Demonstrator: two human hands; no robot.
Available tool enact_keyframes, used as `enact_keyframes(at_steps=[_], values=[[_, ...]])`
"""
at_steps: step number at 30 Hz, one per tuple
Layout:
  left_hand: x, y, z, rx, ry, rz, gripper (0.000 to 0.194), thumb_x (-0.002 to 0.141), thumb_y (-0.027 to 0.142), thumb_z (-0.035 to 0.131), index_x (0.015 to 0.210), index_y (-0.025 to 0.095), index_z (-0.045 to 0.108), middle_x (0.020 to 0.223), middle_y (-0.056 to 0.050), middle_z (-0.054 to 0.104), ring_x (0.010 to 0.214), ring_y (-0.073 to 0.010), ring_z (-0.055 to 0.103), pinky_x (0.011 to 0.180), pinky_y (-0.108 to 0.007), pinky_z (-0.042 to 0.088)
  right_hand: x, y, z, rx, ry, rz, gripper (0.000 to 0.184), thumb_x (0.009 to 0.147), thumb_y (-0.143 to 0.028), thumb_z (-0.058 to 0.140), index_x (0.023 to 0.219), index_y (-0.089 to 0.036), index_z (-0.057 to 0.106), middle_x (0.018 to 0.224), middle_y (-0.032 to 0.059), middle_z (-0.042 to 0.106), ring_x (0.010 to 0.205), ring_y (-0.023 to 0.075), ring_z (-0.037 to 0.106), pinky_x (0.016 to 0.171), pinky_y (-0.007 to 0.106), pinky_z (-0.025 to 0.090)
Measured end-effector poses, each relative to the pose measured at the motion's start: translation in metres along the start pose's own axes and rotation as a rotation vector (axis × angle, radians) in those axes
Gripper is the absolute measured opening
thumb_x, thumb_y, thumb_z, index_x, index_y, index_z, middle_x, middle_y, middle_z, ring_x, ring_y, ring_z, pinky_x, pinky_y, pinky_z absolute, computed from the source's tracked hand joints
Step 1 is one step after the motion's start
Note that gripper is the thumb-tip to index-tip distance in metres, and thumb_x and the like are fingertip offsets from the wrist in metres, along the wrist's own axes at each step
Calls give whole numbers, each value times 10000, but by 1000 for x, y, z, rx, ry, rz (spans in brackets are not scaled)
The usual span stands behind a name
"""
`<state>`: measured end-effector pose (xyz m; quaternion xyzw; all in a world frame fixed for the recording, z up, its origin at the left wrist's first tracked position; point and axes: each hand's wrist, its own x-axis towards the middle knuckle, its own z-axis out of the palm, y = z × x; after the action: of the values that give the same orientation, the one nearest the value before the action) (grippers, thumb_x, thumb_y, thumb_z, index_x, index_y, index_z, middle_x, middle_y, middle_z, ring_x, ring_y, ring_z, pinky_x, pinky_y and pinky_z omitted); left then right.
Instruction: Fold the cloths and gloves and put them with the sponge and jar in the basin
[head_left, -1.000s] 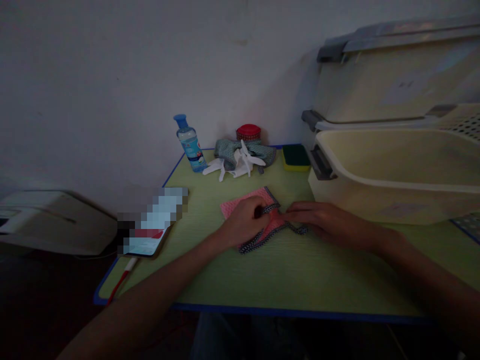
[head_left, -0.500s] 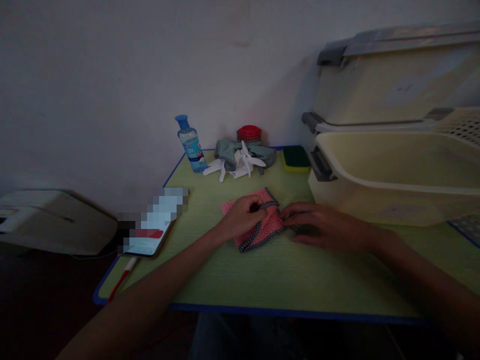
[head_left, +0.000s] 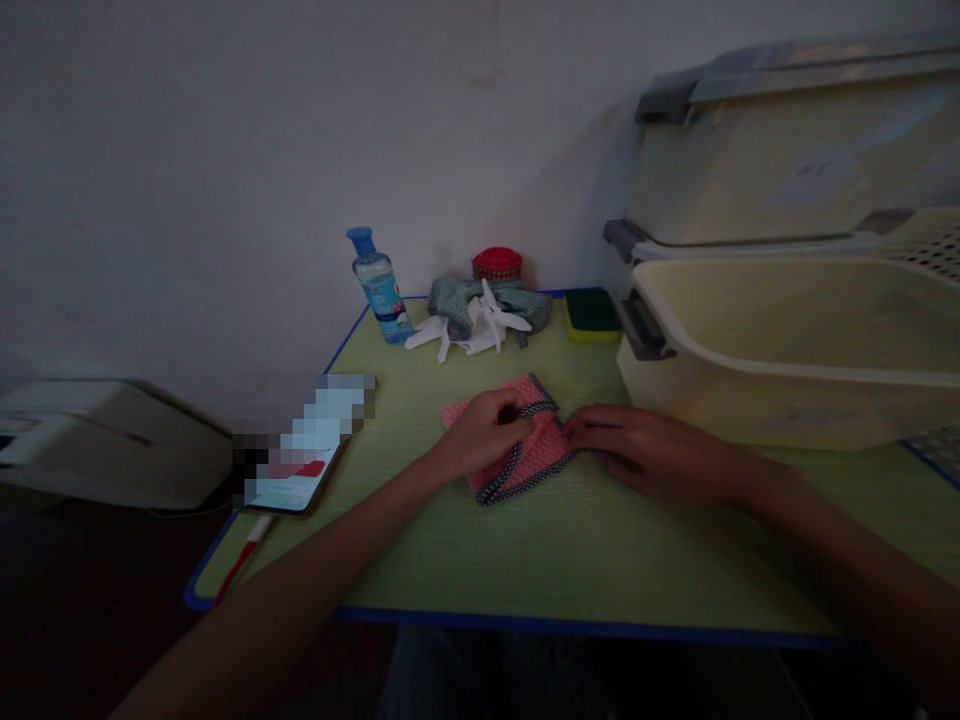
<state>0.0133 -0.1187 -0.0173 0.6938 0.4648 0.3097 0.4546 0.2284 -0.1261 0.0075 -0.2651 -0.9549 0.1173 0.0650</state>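
Two hands (head_left: 559, 442) on textured pink cloth (head_left: 546, 450).

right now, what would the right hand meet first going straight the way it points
The right hand would meet the pink cloth first, then likely the left hand; whether its fingertips touch the cloth is unclear.

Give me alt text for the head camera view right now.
Two bare hands, left and right, work at a folded pink cloth with checkered edging on a green table. Behind it are a blue bottle, white gloves and a sponge.
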Motion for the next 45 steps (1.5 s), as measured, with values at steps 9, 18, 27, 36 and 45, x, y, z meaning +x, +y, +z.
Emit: enact_keyframes(at_steps=[9, 18, 27, 36, 45], values=[[3, -6, -2, -76, -39, -5, 225, 685, 375, 542, 619, 172, 470, 615, 37, 439, 573, -101, 410, 563, -239, 334, 3, 5, 1, 226, 81, 32, 262, 864, -139, 427, 1036, -186, 620, 1000, 70, 655, 933, 180, 618, 840, 344, 480], [2, -3, -2, -136, -24, -29, 251, 662, 401, 568, 621, 165, 495, 614, 27, 468, 580, -108, 439, 552, -238, 356, 8, 9, 11, 588, 144, 252, 474, 772, -255, 587, 1210, -202, 414, 780, 1, 676, 712, 167, 638, 676, 309, 491], [2, -3, -2, -177, 12, -60, 224, 655, 360, 584, 618, 153, 507, 595, 41, 466, 557, -89, 420, 507, -209, 303, 17, 7, 19, 741, 224, 317, 303, 697, -373, 672, 812, -203, 448, 644, -31, 607, 604, 127, 588, 580, 254, 444], [2, 1, -3, -234, 26, -112, 101, 666, 229, 581, 644, 136, 549, 604, 50, 498, 567, -84, 448, 565, -217, 337, 21, 9, 20, 418, 222, 17, 212, 848, -311, 545, 771, -154, 666, 770, 54, 637, 722, 136, 600, 658, 268, 467], [1, 2, -5, -345, 66, -106, 89, 663, 214, 601, 678, 137, 557, 629, 50, 525, 571, -71, 457, 571, -205, 350, 20, 8, 21, 319, 243, -13, 150, 850, -225, 539, 801, -157, 663, 793, 51, 619, 738, 132, 598, 680, 261, 472]])
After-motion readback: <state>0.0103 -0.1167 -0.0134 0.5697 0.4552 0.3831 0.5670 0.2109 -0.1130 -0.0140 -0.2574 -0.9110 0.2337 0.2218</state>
